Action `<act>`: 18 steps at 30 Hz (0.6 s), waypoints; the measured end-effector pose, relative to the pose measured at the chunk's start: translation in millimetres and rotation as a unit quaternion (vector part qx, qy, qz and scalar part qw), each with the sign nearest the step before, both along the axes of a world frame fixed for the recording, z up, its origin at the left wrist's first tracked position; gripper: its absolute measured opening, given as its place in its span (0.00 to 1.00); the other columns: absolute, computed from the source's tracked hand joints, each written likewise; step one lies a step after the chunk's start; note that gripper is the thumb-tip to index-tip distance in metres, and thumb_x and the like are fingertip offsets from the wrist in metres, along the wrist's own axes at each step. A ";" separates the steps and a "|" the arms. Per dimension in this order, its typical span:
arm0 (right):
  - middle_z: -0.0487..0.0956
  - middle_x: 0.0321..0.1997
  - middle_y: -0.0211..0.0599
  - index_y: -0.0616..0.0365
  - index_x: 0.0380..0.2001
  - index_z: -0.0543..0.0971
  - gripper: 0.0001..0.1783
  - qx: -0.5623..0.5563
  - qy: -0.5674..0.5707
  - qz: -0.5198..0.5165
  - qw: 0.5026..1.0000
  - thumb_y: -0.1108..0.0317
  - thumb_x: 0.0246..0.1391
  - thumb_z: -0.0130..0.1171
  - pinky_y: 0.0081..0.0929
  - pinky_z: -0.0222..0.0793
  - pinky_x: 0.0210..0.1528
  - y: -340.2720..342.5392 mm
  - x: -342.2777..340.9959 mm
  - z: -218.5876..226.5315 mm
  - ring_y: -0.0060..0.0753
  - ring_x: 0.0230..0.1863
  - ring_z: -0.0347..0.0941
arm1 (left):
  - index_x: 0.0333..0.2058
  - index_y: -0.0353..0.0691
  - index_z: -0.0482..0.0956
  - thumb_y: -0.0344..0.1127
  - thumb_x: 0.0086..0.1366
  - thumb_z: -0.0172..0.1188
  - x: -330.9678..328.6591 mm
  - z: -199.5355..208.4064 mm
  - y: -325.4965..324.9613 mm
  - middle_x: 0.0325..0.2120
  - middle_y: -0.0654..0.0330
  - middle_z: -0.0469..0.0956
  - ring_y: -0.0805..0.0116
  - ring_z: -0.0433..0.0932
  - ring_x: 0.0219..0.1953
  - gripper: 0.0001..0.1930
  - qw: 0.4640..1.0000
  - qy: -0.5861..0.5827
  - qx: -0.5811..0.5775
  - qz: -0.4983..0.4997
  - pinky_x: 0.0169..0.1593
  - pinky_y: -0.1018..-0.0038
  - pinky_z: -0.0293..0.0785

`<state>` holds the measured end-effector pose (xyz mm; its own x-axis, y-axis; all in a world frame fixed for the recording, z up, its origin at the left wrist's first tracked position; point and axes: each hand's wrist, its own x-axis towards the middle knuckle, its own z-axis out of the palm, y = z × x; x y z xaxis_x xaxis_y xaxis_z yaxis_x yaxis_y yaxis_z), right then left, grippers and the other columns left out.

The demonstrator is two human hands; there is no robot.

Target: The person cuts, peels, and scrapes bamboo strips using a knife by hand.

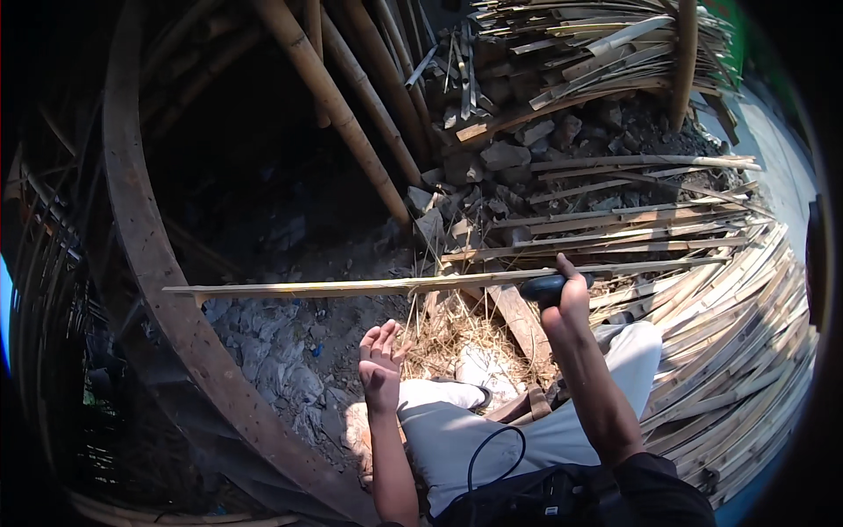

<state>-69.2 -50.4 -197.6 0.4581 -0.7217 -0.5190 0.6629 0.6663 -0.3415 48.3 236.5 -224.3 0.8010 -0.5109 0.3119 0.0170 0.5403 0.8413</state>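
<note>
A long, narrow bamboo strip [351,287] lies crosswise in front of me. Its left end reaches over a curved brown plank [189,342]; toward the right it passes my right hand [571,303]. That hand is closed at the strip, thumb up, with a black rounded object [543,288] beside the fingers. Whether this object wraps the strip or only lies against it, I cannot tell. My left hand [380,364] is raised below the strip, apart from it. Its fingers are loosely bent and hold nothing.
Many split bamboo strips [729,360] are spread on the right, with another stacked bundle [606,44] at the far right. Thick bamboo poles [338,105] lean at the back. Stones [505,156] and straw fibres [465,325] litter the ground near my legs [474,439].
</note>
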 end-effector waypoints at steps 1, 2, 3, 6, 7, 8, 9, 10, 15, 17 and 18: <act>0.76 0.34 0.35 0.60 0.38 0.73 0.11 0.006 -0.001 0.021 1.000 0.66 0.54 0.59 0.33 0.74 0.39 13.3 3.3 5.9 0.33 0.35 0.75 | 0.60 0.35 0.52 0.59 0.47 0.68 3.4 8.9 -20.9 0.60 0.44 0.57 0.48 0.55 0.64 0.51 0.998 -0.037 -0.044 -0.037 0.62 0.48 0.55; 0.76 0.34 0.35 0.61 0.38 0.73 0.11 0.007 -0.003 0.047 0.999 0.66 0.54 0.59 0.33 0.73 0.40 29.9 2.8 15.7 0.33 0.35 0.75 | 0.60 0.34 0.52 0.59 0.46 0.69 8.9 6.9 -37.6 0.61 0.44 0.56 0.48 0.53 0.65 0.52 0.994 -0.033 -0.089 -0.048 0.63 0.47 0.53; 0.76 0.32 0.35 0.61 0.37 0.73 0.11 0.010 0.003 0.054 0.998 0.66 0.55 0.58 0.33 0.73 0.41 42.2 1.6 24.3 0.32 0.34 0.74 | 0.60 0.37 0.52 0.59 0.44 0.70 3.0 22.3 -58.6 0.60 0.46 0.57 0.49 0.53 0.65 0.52 0.993 -0.004 -0.099 -0.070 0.63 0.48 0.54; 0.75 0.37 0.37 0.59 0.42 0.71 0.13 0.013 -0.017 0.097 0.995 0.62 0.59 0.55 0.34 0.72 0.43 73.3 6.2 14.3 0.33 0.39 0.74 | 0.59 0.42 0.57 0.56 0.48 0.67 -4.9 46.9 -78.7 0.57 0.47 0.64 0.48 0.59 0.63 0.45 0.982 -0.070 -0.153 -0.082 0.62 0.48 0.55; 0.75 0.39 0.37 0.58 0.43 0.71 0.15 0.005 -0.033 0.114 0.993 0.60 0.59 0.55 0.34 0.72 0.43 85.7 6.6 17.6 0.33 0.39 0.74 | 0.58 0.42 0.60 0.55 0.50 0.65 -4.5 50.4 -81.6 0.55 0.47 0.67 0.48 0.59 0.63 0.41 0.971 -0.093 -0.196 -0.102 0.62 0.48 0.56; 0.74 0.40 0.37 0.58 0.44 0.71 0.16 0.000 -0.046 0.123 0.991 0.59 0.59 0.55 0.34 0.72 0.44 93.7 5.7 22.5 0.33 0.40 0.74 | 0.56 0.41 0.63 0.53 0.53 0.63 -3.0 56.5 -83.1 0.53 0.47 0.69 0.48 0.59 0.63 0.36 0.956 -0.113 -0.237 -0.131 0.62 0.48 0.56; 0.75 0.40 0.37 0.58 0.46 0.70 0.17 0.002 -0.057 0.142 0.988 0.59 0.59 0.55 0.34 0.72 0.45 98.4 5.9 30.0 0.34 0.40 0.74 | 0.56 0.41 0.63 0.53 0.53 0.63 -4.8 60.7 -77.1 0.53 0.47 0.69 0.48 0.59 0.63 0.36 0.956 -0.122 -0.243 -0.112 0.62 0.48 0.56; 0.75 0.40 0.37 0.58 0.46 0.70 0.17 -0.002 -0.057 0.153 0.986 0.59 0.59 0.55 0.34 0.72 0.45 106.4 6.2 39.3 0.34 0.40 0.74 | 0.51 0.40 0.67 0.51 0.57 0.58 -13.0 72.1 -71.5 0.48 0.48 0.73 0.48 0.65 0.59 0.28 0.954 -0.119 -0.254 -0.106 0.60 0.48 0.59; 0.73 0.41 0.38 0.60 0.49 0.66 0.19 0.001 -0.097 0.200 0.975 0.60 0.61 0.53 0.35 0.70 0.51 122.7 14.9 35.1 0.35 0.43 0.73 | 0.26 0.41 0.70 0.45 0.68 0.42 -17.1 98.7 -56.7 0.19 0.56 0.72 0.57 0.75 0.25 0.17 0.952 -0.069 -0.285 -0.082 0.42 0.58 0.70; 0.71 0.42 0.38 0.64 0.50 0.62 0.22 0.016 -0.073 0.253 0.965 0.63 0.60 0.54 0.36 0.66 0.57 131.4 6.3 35.6 0.35 0.47 0.70 | 0.23 0.43 0.67 0.45 0.69 0.44 -12.8 120.3 -53.6 0.15 0.63 0.63 0.67 0.64 0.19 0.17 0.957 -0.008 -0.289 0.009 0.35 0.67 0.65; 0.71 0.38 0.37 0.65 0.45 0.64 0.18 0.001 -0.077 0.271 0.959 0.66 0.58 0.56 0.35 0.66 0.58 135.7 -1.2 28.8 0.32 0.44 0.71 | 0.21 0.45 0.65 0.44 0.69 0.45 -9.0 130.9 -51.6 0.14 0.65 0.60 0.71 0.61 0.18 0.17 0.954 0.032 -0.291 0.063 0.34 0.69 0.63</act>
<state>-70.3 85.4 -168.8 0.8374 -0.3544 -0.4161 0.2609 0.9282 -0.2654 39.3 184.9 -93.3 0.8717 -0.1650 0.4615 -0.0364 0.9172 0.3967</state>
